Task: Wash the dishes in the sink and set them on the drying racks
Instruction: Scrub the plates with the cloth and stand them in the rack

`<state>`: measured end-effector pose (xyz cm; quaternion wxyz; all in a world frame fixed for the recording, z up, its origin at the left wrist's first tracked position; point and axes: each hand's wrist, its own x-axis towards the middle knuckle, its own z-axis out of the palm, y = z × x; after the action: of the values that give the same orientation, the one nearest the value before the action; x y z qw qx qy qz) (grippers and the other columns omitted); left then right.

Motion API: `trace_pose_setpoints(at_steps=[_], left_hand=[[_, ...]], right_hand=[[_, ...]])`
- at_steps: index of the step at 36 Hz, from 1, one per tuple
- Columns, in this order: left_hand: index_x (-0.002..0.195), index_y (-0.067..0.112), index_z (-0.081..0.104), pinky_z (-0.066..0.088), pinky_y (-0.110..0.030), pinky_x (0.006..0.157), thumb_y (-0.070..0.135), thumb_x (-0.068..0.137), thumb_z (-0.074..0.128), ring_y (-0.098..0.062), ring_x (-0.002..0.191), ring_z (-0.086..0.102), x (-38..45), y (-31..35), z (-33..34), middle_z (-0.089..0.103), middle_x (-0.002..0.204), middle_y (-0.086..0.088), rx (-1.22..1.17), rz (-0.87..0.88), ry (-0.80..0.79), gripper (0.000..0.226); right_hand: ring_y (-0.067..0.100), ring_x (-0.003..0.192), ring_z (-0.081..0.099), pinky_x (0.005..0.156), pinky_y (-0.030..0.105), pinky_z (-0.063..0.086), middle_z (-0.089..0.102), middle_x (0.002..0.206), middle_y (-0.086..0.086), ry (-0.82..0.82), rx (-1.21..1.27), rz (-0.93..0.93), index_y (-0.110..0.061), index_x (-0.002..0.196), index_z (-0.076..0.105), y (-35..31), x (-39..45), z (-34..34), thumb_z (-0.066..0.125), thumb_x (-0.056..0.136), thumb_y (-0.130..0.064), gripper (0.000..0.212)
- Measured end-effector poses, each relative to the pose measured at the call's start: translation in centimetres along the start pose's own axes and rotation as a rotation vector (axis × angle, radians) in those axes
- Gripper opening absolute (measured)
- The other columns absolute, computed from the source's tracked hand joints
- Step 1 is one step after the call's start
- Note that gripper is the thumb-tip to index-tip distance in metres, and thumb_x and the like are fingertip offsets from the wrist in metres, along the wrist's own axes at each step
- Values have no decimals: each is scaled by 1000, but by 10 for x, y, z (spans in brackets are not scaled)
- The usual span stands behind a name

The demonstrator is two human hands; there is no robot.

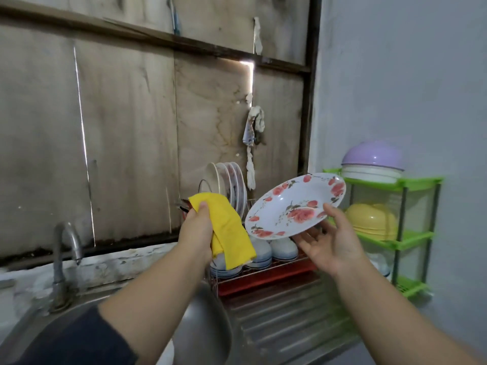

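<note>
Rack [266,279] below plate [295,204] | cloth [232,227] left | shelf [411,241] right

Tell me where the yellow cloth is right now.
The yellow cloth is centre frame in the head view, gripped in the left hand, just left of the floral plate and in front of the red dish rack.
</note>
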<state>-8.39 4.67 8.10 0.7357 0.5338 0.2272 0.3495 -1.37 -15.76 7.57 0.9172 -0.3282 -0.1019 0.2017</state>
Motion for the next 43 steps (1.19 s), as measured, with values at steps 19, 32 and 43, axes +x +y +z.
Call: trace_pose_setpoints(at_steps=[19,32,43], left_hand=[[132,21,47,44,-49,99,50,96,38,-32,111,56,80,61,72,58,125,-9,267,361,186,48],[108,26,51,46,-47,98,40,100,37,-29,106,58,97,52,85,58,97,-1,290,417,282,21],[107,27,48,48,-49,96,44,100,37,-30,105,60,97,41,92,61,110,-7,260,394,330,22]], right_hand=[[25,104,61,79,36,55,63,116,14,-210,-338,18,-8,122,54,-21,183,34,69,83,-16,42],[22,97,60,85,38,53,59,115,11,-328,-447,90,-14,122,43,8,250,42,75,78,-16,54],[24,118,47,107,46,38,48,127,7,-372,-544,143,-14,130,39,34,268,40,78,75,-23,68]])
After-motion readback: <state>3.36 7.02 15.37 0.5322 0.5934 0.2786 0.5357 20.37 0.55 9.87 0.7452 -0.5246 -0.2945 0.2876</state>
